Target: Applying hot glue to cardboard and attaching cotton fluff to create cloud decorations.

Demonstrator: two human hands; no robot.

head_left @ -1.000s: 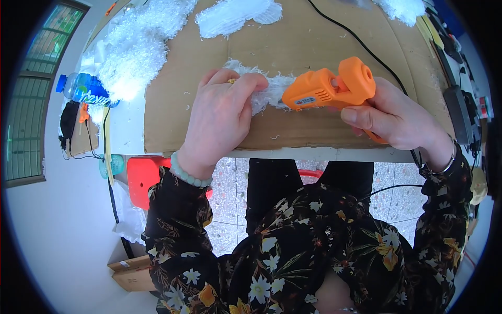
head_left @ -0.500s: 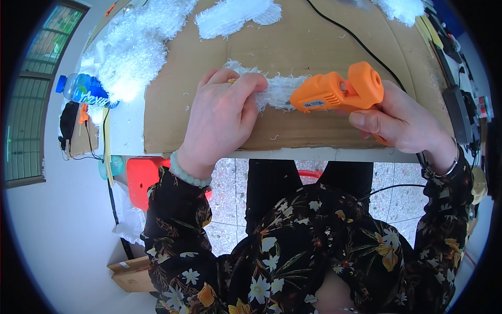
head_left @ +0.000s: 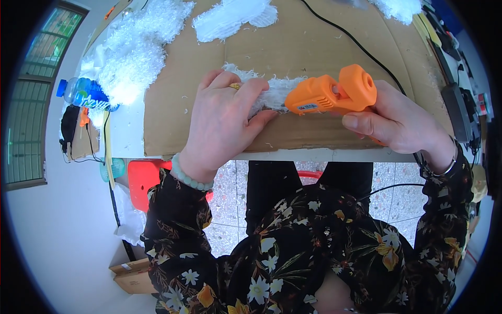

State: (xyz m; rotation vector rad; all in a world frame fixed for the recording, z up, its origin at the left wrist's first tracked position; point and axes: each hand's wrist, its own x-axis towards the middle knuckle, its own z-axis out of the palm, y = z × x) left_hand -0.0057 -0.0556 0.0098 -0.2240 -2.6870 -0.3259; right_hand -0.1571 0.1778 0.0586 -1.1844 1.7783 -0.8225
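My right hand (head_left: pixel 402 118) is wrapped round the handle of an orange hot glue gun (head_left: pixel 327 96), its nozzle end pointing left. The nozzle tip cannot be made out; it meets the right end of a strip of shaggy white fabric (head_left: pixel 273 97). My left hand (head_left: pixel 217 118) grips that strip, fingers bent over its left part and thumb along its near edge. Much of the fabric is hidden under the fingers and behind the gun. The strip lies on a brown cardboard sheet (head_left: pixel 308 136).
A heap of white fringed material (head_left: pixel 138 49) fills the far left, beside a lying blue-capped bottle (head_left: pixel 86 93). Another white fabric piece (head_left: pixel 232 20) lies at the back. A black cable (head_left: pixel 361 44) crosses the cardboard. Below the table edge stands a red stool (head_left: pixel 142 183).
The glue gun and my right hand have shifted slightly left along the strip. My left thumb has stretched out to the right by the strip's near edge.
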